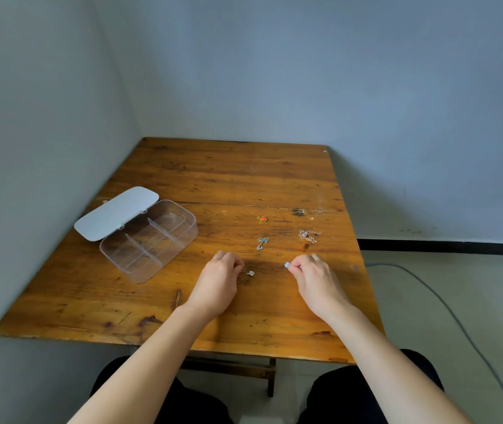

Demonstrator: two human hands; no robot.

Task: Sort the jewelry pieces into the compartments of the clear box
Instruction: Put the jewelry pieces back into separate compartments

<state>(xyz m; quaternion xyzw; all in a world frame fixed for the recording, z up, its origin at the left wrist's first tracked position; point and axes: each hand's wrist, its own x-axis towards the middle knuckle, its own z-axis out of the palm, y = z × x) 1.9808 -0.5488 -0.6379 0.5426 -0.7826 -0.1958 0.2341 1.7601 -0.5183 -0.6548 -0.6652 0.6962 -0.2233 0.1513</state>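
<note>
The clear box [152, 264] lies open on the left of the wooden table [231, 179], its white lid [115, 212] tipped back; its compartments look empty. My left hand [218, 281] pinches a thin chain piece with a small white pendant [251, 273] just above the table. Between the fingertips of my right hand [316, 278] is a small pale blue piece [287, 265]. Further back lie a gold piece with a red stone [263, 220], a silver chain [262, 242] and a rose-gold chain [308, 235].
The table sits in a corner, with walls close behind and to the left. A grey cable [445, 304] runs across the floor on the right. My knees in dark trousers [366, 390] are under the near table edge.
</note>
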